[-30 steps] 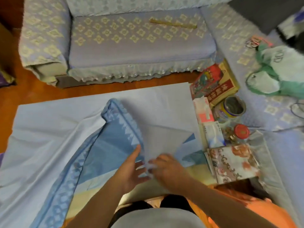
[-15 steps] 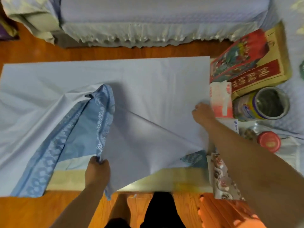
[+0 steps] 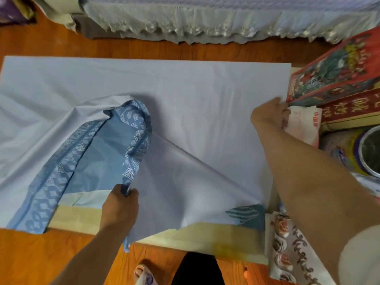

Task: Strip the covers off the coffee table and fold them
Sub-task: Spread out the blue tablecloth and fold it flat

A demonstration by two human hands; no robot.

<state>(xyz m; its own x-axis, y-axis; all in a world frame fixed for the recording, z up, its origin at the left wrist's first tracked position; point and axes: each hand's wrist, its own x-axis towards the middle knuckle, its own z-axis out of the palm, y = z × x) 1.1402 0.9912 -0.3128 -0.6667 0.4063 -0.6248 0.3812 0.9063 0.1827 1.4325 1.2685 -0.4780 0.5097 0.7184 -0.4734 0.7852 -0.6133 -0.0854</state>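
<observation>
Wooden floor (image 3: pixel 41 254): orange-brown, around the tabletop (image 3: pixel 86 218), whose pale yellow surface shows bare along the near edge, at 6 o'clock.

Sofa skirt (image 3: pixel 185 23): pale frilled fabric along 12 o'clock, well apart from the cover.

Slipper (image 3: pixel 144 274): at 6 o'clock on the floor, beside a dark trouser leg (image 3: pixel 197 268).

Red box (image 3: pixel 337 68): at 2 o'clock, lying over a dark red book (image 3: pixel 353 108); a tissue pack (image 3: pixel 304 126) just below, an open tin (image 3: pixel 364 151) at 3 o'clock, and a floral cloth (image 3: pixel 287 254) at 5 o'clock. These crowd the tabletop's right end, touching the cover's edge.

Cover (image 3: pixel 195 95): pale blue-white sheet spread over the tabletop, its near-left part turned back to show a blue patterned face (image 3: pixel 115 153).

Left hand (image 3: pixel 120 206): at 7 o'clock, fingers curled, pinching the turned-back patterned edge between thumb and fingers.

Right hand (image 3: pixel 267 114): at 3 o'clock, fingers curled over the cover's right edge against the red box; the fingertips are hidden, so the exact grip cannot be told.

Change: against half a second before, both hands keep the same holds; the fold looks the same.
</observation>
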